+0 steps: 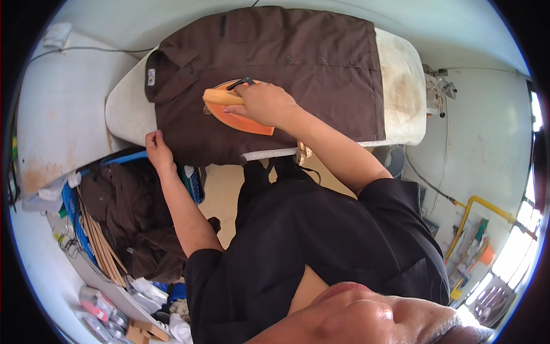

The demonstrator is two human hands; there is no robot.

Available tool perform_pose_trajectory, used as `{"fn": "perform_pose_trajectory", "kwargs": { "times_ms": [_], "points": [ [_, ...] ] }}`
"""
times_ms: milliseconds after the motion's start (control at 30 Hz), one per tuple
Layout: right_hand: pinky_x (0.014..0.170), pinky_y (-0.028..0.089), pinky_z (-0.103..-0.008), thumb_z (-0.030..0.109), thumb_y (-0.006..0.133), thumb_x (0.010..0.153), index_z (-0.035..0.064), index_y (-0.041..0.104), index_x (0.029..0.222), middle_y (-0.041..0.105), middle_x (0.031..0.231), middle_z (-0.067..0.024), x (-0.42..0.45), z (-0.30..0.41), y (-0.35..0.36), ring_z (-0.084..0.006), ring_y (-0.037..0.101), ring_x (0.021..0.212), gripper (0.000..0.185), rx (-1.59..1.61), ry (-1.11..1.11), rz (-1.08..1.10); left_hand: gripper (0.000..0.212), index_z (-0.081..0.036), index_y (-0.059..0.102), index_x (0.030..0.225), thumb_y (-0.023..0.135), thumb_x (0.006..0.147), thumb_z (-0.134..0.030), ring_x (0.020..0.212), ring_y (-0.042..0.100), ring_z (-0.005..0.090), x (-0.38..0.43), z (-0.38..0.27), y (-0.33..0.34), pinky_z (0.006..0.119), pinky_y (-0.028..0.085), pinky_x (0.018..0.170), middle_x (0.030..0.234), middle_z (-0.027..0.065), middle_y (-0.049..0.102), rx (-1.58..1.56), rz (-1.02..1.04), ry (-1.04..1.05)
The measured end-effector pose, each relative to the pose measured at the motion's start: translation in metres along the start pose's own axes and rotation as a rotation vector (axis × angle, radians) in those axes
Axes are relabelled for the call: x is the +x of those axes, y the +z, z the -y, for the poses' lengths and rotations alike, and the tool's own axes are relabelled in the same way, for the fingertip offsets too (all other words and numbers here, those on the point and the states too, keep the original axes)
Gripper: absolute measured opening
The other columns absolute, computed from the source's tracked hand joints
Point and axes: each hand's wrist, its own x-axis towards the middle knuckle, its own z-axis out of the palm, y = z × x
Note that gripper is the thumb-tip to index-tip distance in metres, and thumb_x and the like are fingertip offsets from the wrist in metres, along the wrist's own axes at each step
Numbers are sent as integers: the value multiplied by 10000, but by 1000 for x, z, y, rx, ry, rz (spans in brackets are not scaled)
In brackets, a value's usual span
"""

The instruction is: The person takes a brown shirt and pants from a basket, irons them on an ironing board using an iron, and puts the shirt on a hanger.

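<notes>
A dark brown collared shirt (266,47) lies spread across a padded ironing board (401,77), its collar to the left and its row of buttons running along the middle. My right hand (266,103) is closed around the handle of an orange clothes iron (240,120), which sits on the near front panel of the shirt. At the shirt's near left corner, my left hand (159,148) pinches the fabric edge between thumb and fingers. The iron's soleplate is hidden beneath its body.
Piled brown garments (124,215) fill a blue basket (73,210) at the lower left, beside wire hangers (71,245). A grey bucket (391,159) stands behind the board's right end. A yellow pipe (477,200) runs along the right wall, and a cable (103,50) crosses behind the board's left end.
</notes>
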Motion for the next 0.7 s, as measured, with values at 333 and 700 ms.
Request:
{"fn": "perform_pose_trajectory", "kwargs": {
  "times_ms": [333,700],
  "points": [
    [597,465,-396,518,597,905,-23,659,987,627,694,-147,-123,-303,-19,-268,615,640,551,-117,430,-613,154,-8,549,937,546,984,-155,852,493,139,-3,-12,11,283,421,805,916,56,567,-124,44,-93],
    [812,527,-434,650,550,858,36,631,1153,689,963,-178,-104,-121,20,-365,667,900,687,48,282,-326,144,-16,550,945,561,978,-156,843,474,137,9,7,4,285,418,803,903,49,556,-48,16,-29]
  ]
}}
